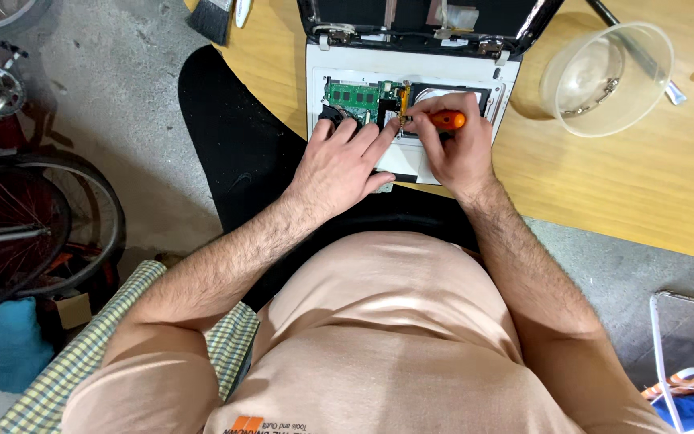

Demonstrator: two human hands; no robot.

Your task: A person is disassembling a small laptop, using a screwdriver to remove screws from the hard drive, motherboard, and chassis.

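An opened white laptop [496,84] lies on the wooden table [604,177] with its green circuit board [355,96] exposed. My right hand [455,145] grips a small screwdriver with an orange handle [448,120], its tip set at a yellowish part by the board's right edge. My left hand [343,165] rests flat on the laptop's lower left, its index finger stretched toward the screwdriver tip. The laptop's dark screen [419,14] is tilted back at the top.
A clear plastic bowl [604,76] stands right of the laptop. A dark brush [212,18] lies at the table's far left edge. A bicycle wheel [34,217] leans on the left over the concrete floor. A checked cloth [114,329] covers my seat.
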